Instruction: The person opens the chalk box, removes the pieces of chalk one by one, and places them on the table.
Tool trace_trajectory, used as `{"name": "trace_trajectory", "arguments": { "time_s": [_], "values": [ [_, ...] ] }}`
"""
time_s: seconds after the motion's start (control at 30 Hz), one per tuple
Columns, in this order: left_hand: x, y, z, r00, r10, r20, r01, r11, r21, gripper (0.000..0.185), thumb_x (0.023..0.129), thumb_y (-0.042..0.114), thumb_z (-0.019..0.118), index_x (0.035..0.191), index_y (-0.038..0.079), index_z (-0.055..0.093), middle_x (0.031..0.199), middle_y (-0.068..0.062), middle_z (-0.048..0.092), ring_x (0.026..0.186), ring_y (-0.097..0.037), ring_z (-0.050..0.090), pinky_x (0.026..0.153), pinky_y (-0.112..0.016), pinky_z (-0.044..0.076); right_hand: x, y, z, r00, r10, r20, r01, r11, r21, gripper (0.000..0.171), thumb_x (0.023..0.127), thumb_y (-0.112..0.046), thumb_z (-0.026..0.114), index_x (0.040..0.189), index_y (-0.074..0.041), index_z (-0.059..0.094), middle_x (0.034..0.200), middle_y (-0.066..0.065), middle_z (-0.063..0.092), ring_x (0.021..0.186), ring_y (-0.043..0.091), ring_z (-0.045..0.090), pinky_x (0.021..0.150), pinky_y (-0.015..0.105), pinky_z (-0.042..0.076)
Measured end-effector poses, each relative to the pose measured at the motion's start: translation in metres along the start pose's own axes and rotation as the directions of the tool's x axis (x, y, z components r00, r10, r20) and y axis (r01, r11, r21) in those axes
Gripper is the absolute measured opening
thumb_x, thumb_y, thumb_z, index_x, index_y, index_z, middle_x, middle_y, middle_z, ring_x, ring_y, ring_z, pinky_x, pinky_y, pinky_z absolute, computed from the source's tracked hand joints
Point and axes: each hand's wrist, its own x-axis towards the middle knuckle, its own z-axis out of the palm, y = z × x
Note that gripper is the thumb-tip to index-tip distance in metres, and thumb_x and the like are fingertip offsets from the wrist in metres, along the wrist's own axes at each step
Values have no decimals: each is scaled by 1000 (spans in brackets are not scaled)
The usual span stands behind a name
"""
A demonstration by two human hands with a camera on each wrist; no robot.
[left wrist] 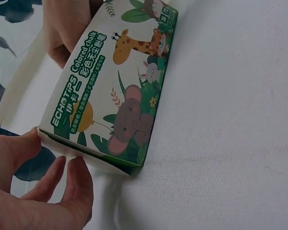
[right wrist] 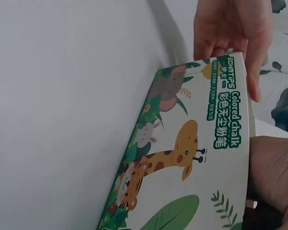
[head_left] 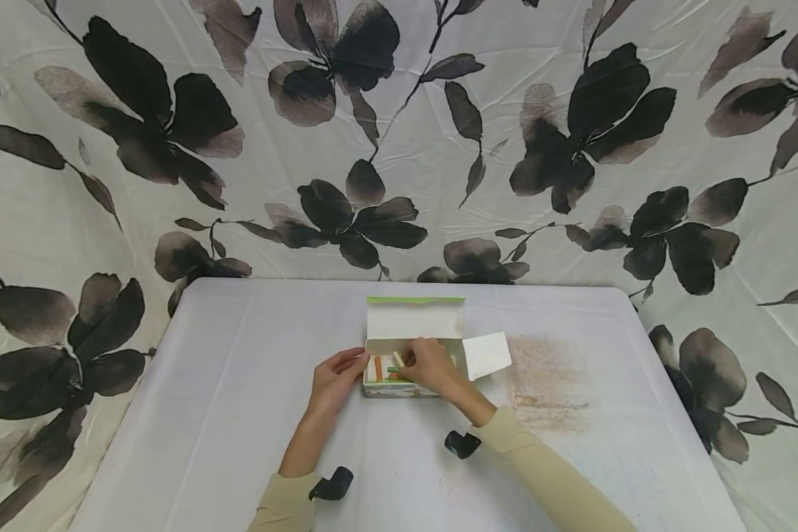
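Note:
A cardboard box of colored chalk (head_left: 399,391), printed with a giraffe and an elephant, lies on the white-covered table with its lid raised at the back. My left hand (head_left: 335,380) grips the box's left end. In the left wrist view its thumb sits at the top corner and its fingers bend against the end panel. My right hand (head_left: 432,366) reaches down into the box, its fingertips at a slanted pale chalk stick (head_left: 397,359), which it pinches. An orange chalk stick (head_left: 377,368) and a green chalk stick (head_left: 393,369) lie inside, left of that hand. The hand hides the box's middle.
The box's side flap (head_left: 487,355) juts out to the right. Brownish chalk smudges (head_left: 548,380) mark the white tablecloth (head_left: 239,414) beyond it. A floral cloth (head_left: 465,170) hangs behind the table. Small black wrist cameras (head_left: 332,484) sit near both cuffs.

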Motion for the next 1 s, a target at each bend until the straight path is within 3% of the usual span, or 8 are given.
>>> {"name": "trace_trajectory", "arguments": {
  "time_s": [0.17, 0.4, 0.73, 1.0],
  "values": [
    [-2, 1, -1, 1000, 5, 1, -5, 1000, -5, 40, 96, 23, 76, 127, -1, 68, 118, -16, 71, 103, -15, 65, 80, -15, 52, -5, 4, -7, 999, -31, 29, 29, 998, 63, 10, 87, -2, 78, 93, 0, 71, 85, 5, 69, 76, 13, 61, 69, 28, 52],
    [-3, 1, -2, 1000, 6, 4, -6, 1000, -6, 40, 96, 23, 76, 127, 0, 69, 120, -17, 70, 106, -16, 65, 80, -14, 51, -12, 11, -24, 997, -76, 0, 75, 984, 161, 14, 90, -2, 76, 102, 3, 70, 89, 9, 72, 80, 18, 68, 74, 31, 57],
    [-2, 0, 1, 1000, 0, -9, 0, 1000, -4, 39, 96, 23, 76, 128, 0, 68, 121, -17, 70, 110, -21, 65, 81, -15, 51, -19, 24, -55, 998, -47, -49, 59, 957, 285, 23, 96, -10, 73, 116, 2, 72, 99, 11, 74, 90, 23, 72, 83, 38, 58],
    [-1, -2, 2, 1000, 3, -10, -3, 1000, -2, 40, 96, 24, 75, 128, 0, 68, 121, -17, 70, 109, -21, 65, 81, -16, 51, -22, 30, -77, 996, 46, -79, -16, 937, 348, 34, 97, -15, 73, 125, 3, 68, 107, 13, 74, 98, 26, 71, 89, 40, 57]
  ]
}}
